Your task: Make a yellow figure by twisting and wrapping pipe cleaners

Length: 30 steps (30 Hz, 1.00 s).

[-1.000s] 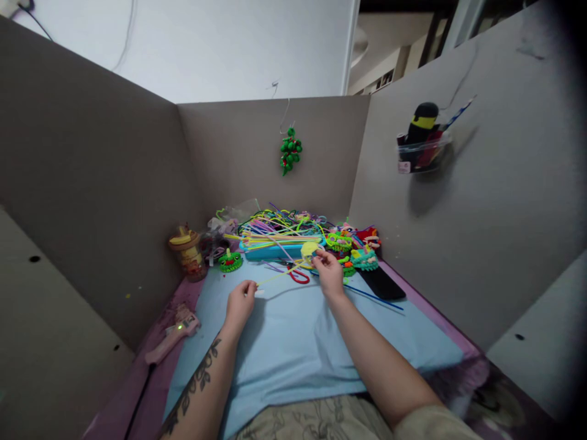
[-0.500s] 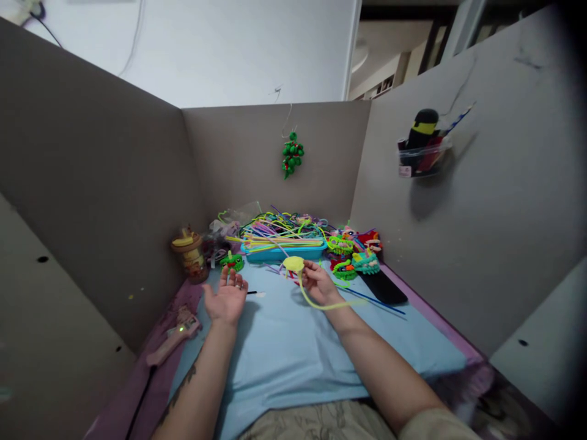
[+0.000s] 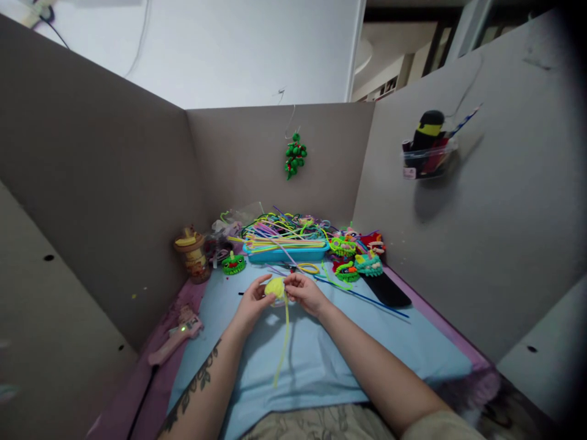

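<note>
Both my hands meet over the light blue mat [image 3: 321, 360]. My left hand [image 3: 251, 303] and my right hand [image 3: 304, 293] pinch a small yellow coiled pipe-cleaner piece [image 3: 275, 287] between their fingertips. Its loose yellow tail [image 3: 283, 345] hangs down toward me over the mat. Both hands are closed on the piece.
A blue tray [image 3: 287, 252] heaped with coloured pipe cleaners sits at the back, with small finished figures [image 3: 358, 264] to its right and a green one [image 3: 233, 264] to its left. A pink glue gun [image 3: 177, 337] lies at left, a jar [image 3: 193, 255] behind it. Cardboard walls enclose three sides.
My left hand, open and empty half a second ago, has come in and pinched the yellow piece. My right hand brought the piece down and closer to me; the tail now hangs straight.
</note>
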{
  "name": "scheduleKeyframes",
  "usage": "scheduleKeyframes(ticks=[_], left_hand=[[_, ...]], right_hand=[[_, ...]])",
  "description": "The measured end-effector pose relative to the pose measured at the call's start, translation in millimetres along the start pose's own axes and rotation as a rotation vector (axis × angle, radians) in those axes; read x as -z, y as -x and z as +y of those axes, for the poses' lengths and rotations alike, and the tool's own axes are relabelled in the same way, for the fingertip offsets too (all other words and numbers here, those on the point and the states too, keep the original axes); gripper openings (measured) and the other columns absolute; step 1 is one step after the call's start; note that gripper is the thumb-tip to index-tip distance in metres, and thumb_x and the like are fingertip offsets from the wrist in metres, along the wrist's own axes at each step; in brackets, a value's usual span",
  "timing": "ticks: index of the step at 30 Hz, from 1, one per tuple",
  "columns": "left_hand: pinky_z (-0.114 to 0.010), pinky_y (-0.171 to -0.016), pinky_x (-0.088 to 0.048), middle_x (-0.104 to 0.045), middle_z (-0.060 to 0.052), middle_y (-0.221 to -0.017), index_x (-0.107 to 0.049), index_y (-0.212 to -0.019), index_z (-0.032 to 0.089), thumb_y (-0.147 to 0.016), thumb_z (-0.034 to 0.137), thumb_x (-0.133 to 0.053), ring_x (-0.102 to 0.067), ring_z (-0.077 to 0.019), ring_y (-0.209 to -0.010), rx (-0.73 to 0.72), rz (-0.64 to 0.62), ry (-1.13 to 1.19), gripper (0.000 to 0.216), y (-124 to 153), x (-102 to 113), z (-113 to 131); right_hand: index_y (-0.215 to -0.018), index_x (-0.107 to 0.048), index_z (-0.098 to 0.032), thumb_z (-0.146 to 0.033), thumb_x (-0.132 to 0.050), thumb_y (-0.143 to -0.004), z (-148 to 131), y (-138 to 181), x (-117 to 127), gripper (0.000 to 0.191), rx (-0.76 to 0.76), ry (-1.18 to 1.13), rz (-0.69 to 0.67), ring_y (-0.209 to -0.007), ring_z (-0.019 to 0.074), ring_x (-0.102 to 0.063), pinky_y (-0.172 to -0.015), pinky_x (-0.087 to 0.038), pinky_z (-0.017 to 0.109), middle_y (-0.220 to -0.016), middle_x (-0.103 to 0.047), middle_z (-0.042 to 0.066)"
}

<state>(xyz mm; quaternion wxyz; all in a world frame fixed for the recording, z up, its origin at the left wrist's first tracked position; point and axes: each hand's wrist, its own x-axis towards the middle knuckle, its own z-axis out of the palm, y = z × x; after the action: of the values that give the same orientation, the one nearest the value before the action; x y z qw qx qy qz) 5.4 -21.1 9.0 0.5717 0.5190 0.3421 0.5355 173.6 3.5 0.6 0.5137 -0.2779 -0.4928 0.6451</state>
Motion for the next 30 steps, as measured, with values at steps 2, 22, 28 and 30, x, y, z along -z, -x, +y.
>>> scheduleKeyframes(ticks=[2,22,28,30], left_hand=[[-0.032,-0.075,-0.048,-0.066,-0.011,-0.097,-0.057,-0.109,0.014,-0.055,0.027,-0.079,-0.063,-0.0213,-0.084,0.022,-0.017,0.024,0.060,0,2,1],[-0.028,-0.068,-0.050,-0.065,-0.005,-0.089,-0.049,-0.110,0.018,-0.048,0.023,-0.079,-0.064,-0.0184,-0.078,-0.030,0.334,0.158,0.069,-5,6,4],[-0.030,-0.072,-0.050,-0.065,-0.005,-0.089,-0.048,-0.109,0.017,-0.051,0.023,-0.078,-0.064,-0.0189,-0.081,-0.080,0.300,0.110,0.065,-5,6,1],[-0.029,-0.074,-0.050,-0.066,-0.006,-0.092,-0.047,-0.114,0.016,-0.053,0.024,-0.078,-0.064,-0.0190,-0.083,-0.088,0.256,0.082,0.069,-5,5,0]], right_hand=[[-0.080,-0.059,-0.018,-0.029,-0.073,-0.058,1,0,-1,0.028,0.051,0.079,0.043,-0.052,0.0072,-0.049,-0.048,-0.040,0.020,-0.069,-0.057,-0.003],[-0.081,-0.068,-0.023,-0.027,-0.060,-0.078,6,9,-3,0.009,0.588,0.760,-0.106,-0.079,0.0194,-0.060,-0.075,-0.047,0.034,-0.079,-0.065,0.005],[-0.083,-0.067,-0.021,-0.026,-0.061,-0.077,0,13,-6,0.010,0.531,0.700,-0.125,-0.076,0.0171,-0.059,-0.072,-0.046,0.031,-0.080,-0.063,0.005],[-0.092,-0.065,-0.022,-0.025,-0.062,-0.076,-1,13,-7,0.017,0.548,0.747,-0.030,-0.076,0.0166,-0.056,-0.071,-0.045,0.030,-0.083,-0.060,0.004]])
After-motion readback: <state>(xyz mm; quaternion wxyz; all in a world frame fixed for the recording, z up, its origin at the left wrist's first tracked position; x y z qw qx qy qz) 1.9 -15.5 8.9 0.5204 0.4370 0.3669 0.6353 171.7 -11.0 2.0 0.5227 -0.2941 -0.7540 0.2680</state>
